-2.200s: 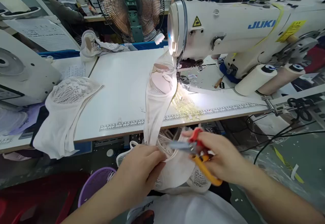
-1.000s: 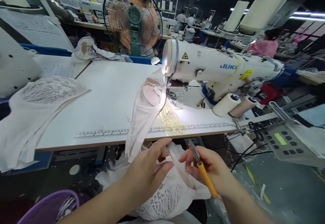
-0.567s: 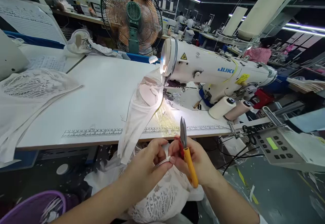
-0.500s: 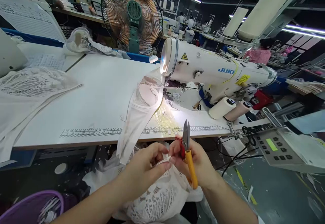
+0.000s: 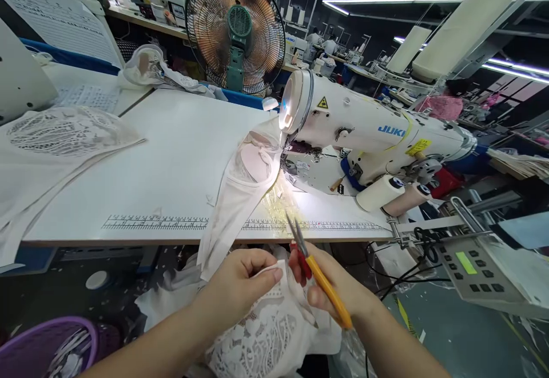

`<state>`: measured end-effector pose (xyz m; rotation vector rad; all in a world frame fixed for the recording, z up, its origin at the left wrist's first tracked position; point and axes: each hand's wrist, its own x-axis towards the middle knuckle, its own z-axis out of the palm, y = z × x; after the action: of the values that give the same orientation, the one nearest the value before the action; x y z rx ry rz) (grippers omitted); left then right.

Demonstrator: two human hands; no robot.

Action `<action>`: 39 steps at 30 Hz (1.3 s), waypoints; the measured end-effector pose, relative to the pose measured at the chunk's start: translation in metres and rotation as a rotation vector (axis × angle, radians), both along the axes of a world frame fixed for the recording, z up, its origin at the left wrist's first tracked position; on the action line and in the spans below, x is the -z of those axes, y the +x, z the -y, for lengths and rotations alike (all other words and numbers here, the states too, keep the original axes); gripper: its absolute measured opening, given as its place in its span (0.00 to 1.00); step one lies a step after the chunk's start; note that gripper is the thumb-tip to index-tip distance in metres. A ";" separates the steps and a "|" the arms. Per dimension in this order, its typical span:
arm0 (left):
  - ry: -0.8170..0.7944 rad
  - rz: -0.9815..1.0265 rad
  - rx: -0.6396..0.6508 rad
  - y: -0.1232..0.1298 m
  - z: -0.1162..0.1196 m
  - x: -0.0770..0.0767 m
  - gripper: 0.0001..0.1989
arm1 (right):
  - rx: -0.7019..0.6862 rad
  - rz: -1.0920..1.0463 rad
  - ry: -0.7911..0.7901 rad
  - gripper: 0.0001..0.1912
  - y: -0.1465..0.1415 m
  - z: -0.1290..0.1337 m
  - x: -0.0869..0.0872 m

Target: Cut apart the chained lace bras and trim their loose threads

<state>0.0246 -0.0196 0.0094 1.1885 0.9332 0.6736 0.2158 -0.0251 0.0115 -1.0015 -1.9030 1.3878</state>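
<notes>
Low in front of the table edge, my left hand [image 5: 246, 278] pinches the edge of a white lace bra [image 5: 261, 335] between thumb and fingers. My right hand [image 5: 332, 286] is wrapped round a pair of scissors [image 5: 309, 252] with one orange and one red handle. The blades point up and to the left, above the fabric and apart from it. Another white bra piece [image 5: 253, 178] lies at the sewing machine's needle area, its strap end hanging over the table edge beside my left hand.
A white sewing machine [image 5: 360, 115] stands on the white table [image 5: 171, 160], with thread cones [image 5: 381, 192] at its right. More lace fabric [image 5: 64, 138] lies at left. A fan [image 5: 238, 29] is behind, a purple basket [image 5: 86, 332] lower left, a control box [image 5: 476, 266] at right.
My right hand has moved off the pinched fabric edge, and the scissors have tilted to the left. My left hand keeps its pinch. The whole view has shifted slightly.
</notes>
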 end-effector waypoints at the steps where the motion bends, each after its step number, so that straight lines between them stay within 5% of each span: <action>1: -0.028 0.014 -0.003 -0.001 -0.002 0.000 0.15 | -0.077 0.063 -0.009 0.30 0.005 0.000 0.001; 4: -0.088 0.047 -0.021 -0.003 -0.007 0.002 0.15 | -0.225 0.204 -0.025 0.32 0.016 0.003 0.005; 9: -0.137 0.050 -0.022 -0.004 -0.011 0.002 0.13 | -0.245 0.342 0.026 0.31 0.014 0.007 0.004; 27: -0.263 0.071 -0.040 -0.005 -0.017 -0.007 0.13 | -0.130 0.452 0.072 0.30 0.008 0.014 0.010; 39: -0.118 -0.040 -0.030 -0.019 -0.009 -0.008 0.15 | 0.107 0.418 0.019 0.21 0.000 0.019 0.020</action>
<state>0.0052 -0.0102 0.0172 1.0889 1.0127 0.6125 0.2157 -0.0446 -0.0080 -1.4510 -2.1112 1.1620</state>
